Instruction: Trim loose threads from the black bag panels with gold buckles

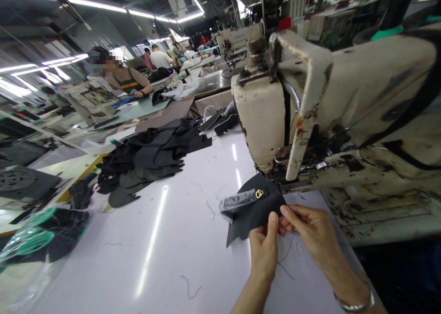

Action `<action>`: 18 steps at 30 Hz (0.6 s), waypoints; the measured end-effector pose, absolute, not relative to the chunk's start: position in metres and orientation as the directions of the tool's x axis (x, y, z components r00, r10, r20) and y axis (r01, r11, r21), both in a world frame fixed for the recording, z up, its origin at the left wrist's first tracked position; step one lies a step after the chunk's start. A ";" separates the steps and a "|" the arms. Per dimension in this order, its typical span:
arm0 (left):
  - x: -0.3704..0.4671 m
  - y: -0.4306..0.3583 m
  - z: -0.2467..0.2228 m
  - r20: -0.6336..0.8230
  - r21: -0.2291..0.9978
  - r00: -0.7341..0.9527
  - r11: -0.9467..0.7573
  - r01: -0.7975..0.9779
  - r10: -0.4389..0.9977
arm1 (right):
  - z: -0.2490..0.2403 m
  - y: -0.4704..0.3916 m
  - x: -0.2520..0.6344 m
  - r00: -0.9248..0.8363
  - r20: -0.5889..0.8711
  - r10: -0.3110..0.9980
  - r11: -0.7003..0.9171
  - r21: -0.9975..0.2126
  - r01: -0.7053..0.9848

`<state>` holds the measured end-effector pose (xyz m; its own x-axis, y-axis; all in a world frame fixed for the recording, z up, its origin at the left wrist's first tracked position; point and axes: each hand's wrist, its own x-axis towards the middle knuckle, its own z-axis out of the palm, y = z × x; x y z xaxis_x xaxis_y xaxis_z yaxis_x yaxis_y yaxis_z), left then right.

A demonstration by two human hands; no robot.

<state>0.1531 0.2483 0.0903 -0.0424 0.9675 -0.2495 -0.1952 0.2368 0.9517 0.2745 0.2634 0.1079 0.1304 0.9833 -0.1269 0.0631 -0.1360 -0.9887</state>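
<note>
A black leather-like piece (255,213) lies partly under the head of a beige, rust-spotted sewing machine (263,121). It carries a plastic-wrapped strap (239,199) and a gold-coloured metal fitting (259,193). My left hand (265,243) pinches the near edge of the piece between thumb and fingers. Just to its right, my right hand (305,224) grips the same piece by its right corner, close to the machine. The two hands nearly touch. The needle area is hidden behind the machine's parts.
A pile of black cut pieces (155,153) lies on the white table (138,249), with more strapped pieces (225,121) behind. Green thread spools in plastic (41,236) stand at the left. Loose threads are scattered about. A person (127,80) works at another table; others are farther back.
</note>
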 end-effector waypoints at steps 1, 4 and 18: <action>0.147 0.243 0.095 -0.249 0.952 0.074 0.259 -0.164 0.966 | 0.107 0.263 0.275 0.149 -0.121 0.981 -0.132 -0.989 0.062; 0.121 0.225 0.107 -0.161 0.986 0.208 0.167 -0.013 0.965 | 0.103 0.263 0.275 0.198 -0.132 0.971 -0.143 -0.989 0.041; 0.082 0.290 0.129 0.029 0.695 0.196 -0.161 0.701 0.980 | 0.097 0.265 0.266 0.201 -0.247 0.948 -0.202 -0.954 -0.220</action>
